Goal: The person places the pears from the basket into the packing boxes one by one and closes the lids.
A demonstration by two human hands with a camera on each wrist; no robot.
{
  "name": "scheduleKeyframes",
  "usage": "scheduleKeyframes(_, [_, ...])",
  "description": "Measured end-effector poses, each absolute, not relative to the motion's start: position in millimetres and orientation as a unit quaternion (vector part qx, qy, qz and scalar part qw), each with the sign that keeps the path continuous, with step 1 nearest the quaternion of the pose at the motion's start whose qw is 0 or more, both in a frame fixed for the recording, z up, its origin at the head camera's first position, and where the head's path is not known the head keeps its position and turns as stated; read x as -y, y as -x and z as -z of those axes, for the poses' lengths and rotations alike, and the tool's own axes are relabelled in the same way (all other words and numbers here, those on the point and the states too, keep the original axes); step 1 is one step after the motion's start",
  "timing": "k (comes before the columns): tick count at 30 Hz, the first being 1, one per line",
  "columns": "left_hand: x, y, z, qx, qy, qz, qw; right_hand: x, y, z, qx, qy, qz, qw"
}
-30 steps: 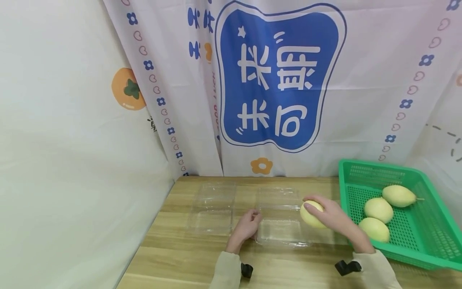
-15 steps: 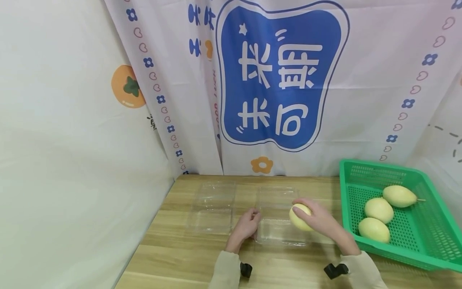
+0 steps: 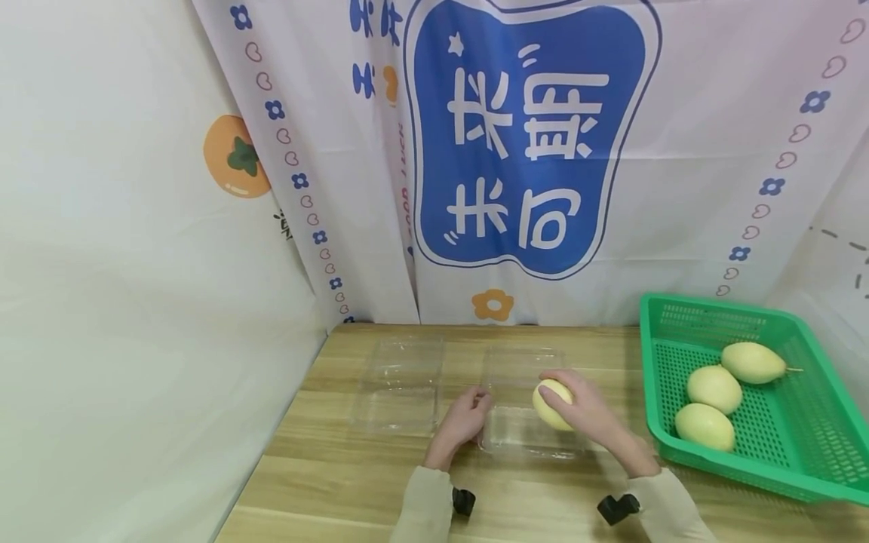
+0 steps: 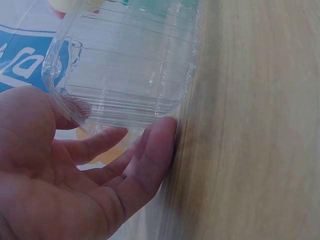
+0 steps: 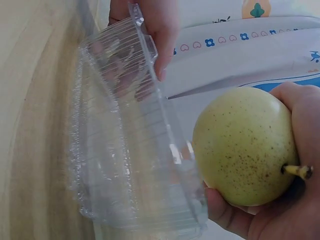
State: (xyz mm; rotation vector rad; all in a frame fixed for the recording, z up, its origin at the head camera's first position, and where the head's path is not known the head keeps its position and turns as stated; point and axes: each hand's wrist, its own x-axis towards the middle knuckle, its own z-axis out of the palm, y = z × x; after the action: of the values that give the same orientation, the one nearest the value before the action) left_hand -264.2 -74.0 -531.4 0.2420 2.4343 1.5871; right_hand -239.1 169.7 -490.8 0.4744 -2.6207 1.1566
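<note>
My right hand [image 3: 579,405] grips a pale yellow-green pear [image 3: 553,404] just above the right clear plastic clamshell box [image 3: 529,441]. In the right wrist view the pear [image 5: 245,145] shows brown specks and a short stem, apart from the box wall [image 5: 135,155]. At the box's left side is my left hand [image 3: 467,416], its thumb and fingers holding the edge. The left wrist view shows the fingers [image 4: 155,150] curled under the end of the box [image 4: 125,65], with the thumb partly hidden by the rim.
A second clear plastic box [image 3: 397,407] lies open on the wooden table [image 3: 339,483] to the left. The green basket [image 3: 767,483] on the right holds 3 pears [image 3: 714,390]. A printed cloth [image 3: 529,294] hangs behind the table.
My right hand has carried the pear leftward, from the box's right side to above its inside. The left hand has stayed at the box's edge. The view has tilted slightly.
</note>
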Motion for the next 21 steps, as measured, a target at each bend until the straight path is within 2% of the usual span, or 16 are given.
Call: scheduleKeyframes(21, [72.5, 262.6, 534.0, -0.829, -0.07, -0.543, 0.11, -156.1, 242.7, 515.7, 0.903, -0.156, -0.377, 0.132])
